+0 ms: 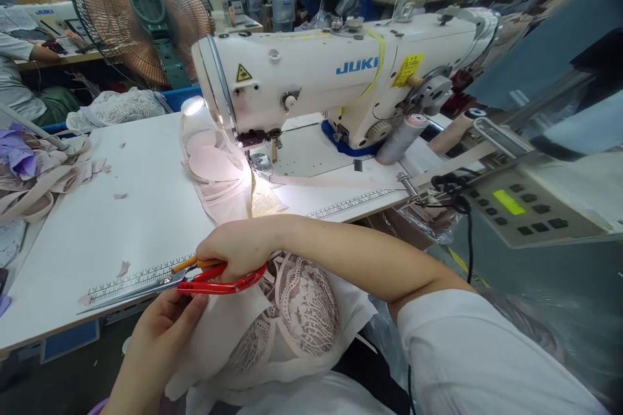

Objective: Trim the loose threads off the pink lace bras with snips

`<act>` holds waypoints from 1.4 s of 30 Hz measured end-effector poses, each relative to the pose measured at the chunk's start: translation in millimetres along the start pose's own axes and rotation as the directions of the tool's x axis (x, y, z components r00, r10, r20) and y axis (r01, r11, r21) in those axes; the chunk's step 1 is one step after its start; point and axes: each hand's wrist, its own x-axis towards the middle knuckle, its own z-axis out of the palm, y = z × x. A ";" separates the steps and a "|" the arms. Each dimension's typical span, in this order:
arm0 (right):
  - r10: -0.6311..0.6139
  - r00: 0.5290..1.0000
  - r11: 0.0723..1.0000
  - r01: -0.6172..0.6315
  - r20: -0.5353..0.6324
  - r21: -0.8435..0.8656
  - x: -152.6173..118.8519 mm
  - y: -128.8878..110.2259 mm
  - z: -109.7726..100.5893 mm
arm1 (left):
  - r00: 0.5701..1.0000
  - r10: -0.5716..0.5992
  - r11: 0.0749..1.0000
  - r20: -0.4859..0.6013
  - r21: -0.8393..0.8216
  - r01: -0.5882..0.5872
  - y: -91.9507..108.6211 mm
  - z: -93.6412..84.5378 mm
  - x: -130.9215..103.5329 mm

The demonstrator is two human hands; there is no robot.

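Observation:
My right hand [238,245] is wrapped round the handles of the red-handled scissors [224,284], reaching across from the right. The blades lie together and point left over the table's front edge. With thumb and fingers, my left hand [170,318] pinches the scissors near the pivot, from below. A beige lace bra [309,305] rests on my lap under the hands, on white cloth. Another pale pink bra piece [214,165] lies beneath the lit needle area of the white sewing machine [302,71].
The white table [117,207] carries small scraps and a printed ruler. Straps and purple fabric [19,152] lie at the left. A large fan [146,6], thread cone [402,139] and control panel [530,204] stand around. A person's arm [43,54] shows far left.

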 end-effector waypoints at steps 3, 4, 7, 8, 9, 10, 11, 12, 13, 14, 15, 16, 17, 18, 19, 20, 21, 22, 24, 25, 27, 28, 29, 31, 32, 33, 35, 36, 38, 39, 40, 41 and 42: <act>-0.018 1.000 1.000 0.018 -0.009 -0.001 2.1 -1.7 0.4 | 0.999 -0.024 0.998 0.037 -0.053 0.026 -0.1 1.8 -1.9; -0.027 1.000 1.000 0.027 -0.006 -0.004 2.8 -2.4 0.4 | 0.998 -0.037 0.997 0.059 -0.061 0.040 -0.4 2.1 -2.0; -0.035 0.999 0.999 0.035 0.013 -0.011 2.5 -4.3 1.2 | 0.986 -0.071 0.996 0.154 -0.051 0.080 -1.6 2.6 -1.1; -0.016 1.000 1.000 0.016 0.006 -0.003 0.9 -4.8 2.6 | 0.982 -0.064 0.995 0.179 -0.060 0.076 -1.9 2.9 -0.8; 0.022 0.999 1.000 -0.022 -0.025 0.010 -1.8 -5.4 5.1 | 0.980 -0.049 0.995 0.192 -0.080 0.065 -2.2 3.1 -0.8; 0.078 0.993 0.997 -0.075 -0.092 0.036 -5.7 -6.1 8.7 | 0.981 -0.030 0.993 0.191 -0.106 0.051 -2.3 3.3 -1.0; 0.147 0.969 0.988 -0.133 -0.196 0.084 -10.9 -7.1 13.5 | 0.984 -0.017 0.991 0.179 -0.129 0.040 -2.5 3.4 -1.5; 0.224 0.921 0.971 -0.183 -0.320 0.152 -17.3 -8.3 19.5 | 0.988 -0.014 0.989 0.157 -0.143 0.037 -2.8 3.2 -2.2; 0.295 0.840 0.949 -0.204 -0.456 0.239 -24.8 -9.9 26.6 | 0.991 -0.020 0.987 0.133 -0.153 0.041 -3.2 2.7 -3.0; 0.354 0.748 0.924 -0.187 -0.561 0.335 -32.9 -11.6 34.4 | 0.993 -0.029 0.986 0.116 -0.160 0.047 -3.8 1.8 -3.6; 0.394 0.680 0.900 -0.149 -0.618 0.410 -41.2 -13.4 42.8 | 0.994 -0.034 0.984 0.103 -0.170 0.051 -4.6 0.5 -4.0; 0.411 0.648 0.885 -0.115 -0.642 0.451 -49.0 -15.0 51.3 | 0.995 -0.036 0.982 0.094 -0.183 0.053 -5.5 -1.1 -4.1; 0.392 0.672 0.880 -0.075 -0.628 0.469 -55.9 -16.2 59.8 | 0.995 -0.038 0.980 0.088 -0.192 0.055 -6.6 -3.0 -4.0; 0.336 0.751 0.877 -0.029 -0.569 0.480 -61.2 -17.0 67.8 | 0.996 -0.040 0.979 0.084 -0.197 0.056 -7.6 -4.9 -3.7; 0.292 0.828 0.869 -0.022 -0.478 0.494 -64.8 -17.2 75.3 | 0.995 -0.042 0.979 0.088 -0.197 0.059 -8.3 -6.5 -3.4; 0.265 0.896 0.861 -0.053 -0.356 0.506 -66.5 -16.7 81.9 | 0.995 -0.045 0.978 0.092 -0.199 0.063 -8.5 -7.7 -3.4; 0.266 0.937 0.854 -0.120 -0.227 0.506 -66.4 -15.9 87.6 | 0.994 -0.051 0.976 0.097 -0.205 0.070 -8.1 -8.3 -3.8; 0.293 0.949 0.848 -0.203 -0.113 0.490 -65.0 -14.6 92.3 | 0.994 -0.057 0.973 0.095 -0.217 0.076 -7.1 -8.2 -4.7; 0.359 0.933 0.838 -0.334 0.027 0.431 -59.9 -12.1 99.1 | 0.995 -0.074 0.964 0.072 -0.250 0.090 -3.7 -6.6 -7.6; 0.372 0.927 0.841 -0.359 0.049 0.405 -57.0 -11.2 101.3 | 0.995 -0.083 0.959 0.053 -0.266 0.094 -1.7 -5.4 -9.3; 0.375 0.926 0.851 -0.365 0.051 0.377 -51.9 -10.7 103.9 | 0.996 -0.086 0.956 0.019 -0.279 0.088 1.1 -3.8 -11.9; 0.378 0.924 0.851 -0.369 0.051 0.373 -50.0 -11.1 104.4 | 0.997 -0.078 0.959 0.019 -0.273 0.080 1.6 -3.6 -12.3; 0.390 0.920 0.847 -0.379 0.047 0.372 -48.4 -12.1 104.3 | 0.997 -0.065 0.963 0.030 -0.260 0.071 1.4 -3.9 -12.2; 0.413 0.909 0.830 -0.399 0.050 0.390 -46.1 -14.9 102.9 | 0.998 -0.025 0.975 0.050 -0.218 0.035 -1.0 -5.6 -10.5; 0.427 0.903 0.820 -0.411 0.051 0.399 -45.3 -16.6 101.7 | 0.998 -0.004 0.980 0.059 -0.197 0.016 -2.9 -6.6 -9.3; 0.440 0.896 0.811 -0.423 0.053 0.404 -44.5 -18.4 100.4 | 0.998 0.012 0.984 0.063 -0.179 -0.001 -4.9 -7.4 -8.3; 0.463 0.885 0.801 -0.444 0.053 0.403 -43.0 -21.8 97.7 | 0.997 0.035 0.987 0.064 -0.160 -0.024 -8.6 -8.3 -7.2; 0.473 0.879 0.797 -0.454 0.056 0.398 -42.3 -23.2 96.7 | 0.997 0.039 0.987 0.068 -0.158 -0.028 -10.0 -8.2 -7.2; 0.491 0.870 0.795 -0.467 0.041 0.387 -40.9 -25.8 95.1 | 0.996 0.042 0.987 0.074 -0.159 -0.030 -11.8 -7.5 -7.8; 0.493 0.870 0.798 -0.463 0.025 0.386 -40.3 -27.0 94.6 | 0.996 0.043 0.987 0.076 -0.160 -0.030 -12.3 -6.9 -8.2; 0.490 0.872 0.803 -0.455 0.009 0.385 -39.7 -28.1 94.2 | 0.996 0.043 0.987 0.078 -0.161 -0.030 -12.5 -6.2 -8.5; 0.487 0.873 0.807 -0.450 -0.002 0.383 -39.1 -29.3 93.9 | 0.996 0.041 0.986 0.079 -0.161 -0.028 -12.7 -5.6 -8.7; 0.486 0.874 0.810 -0.447 -0.009 0.380 -38.6 -30.3 94.0 | 0.996 0.040 0.987 0.080 -0.161 -0.027 -12.9 -5.1 -8.6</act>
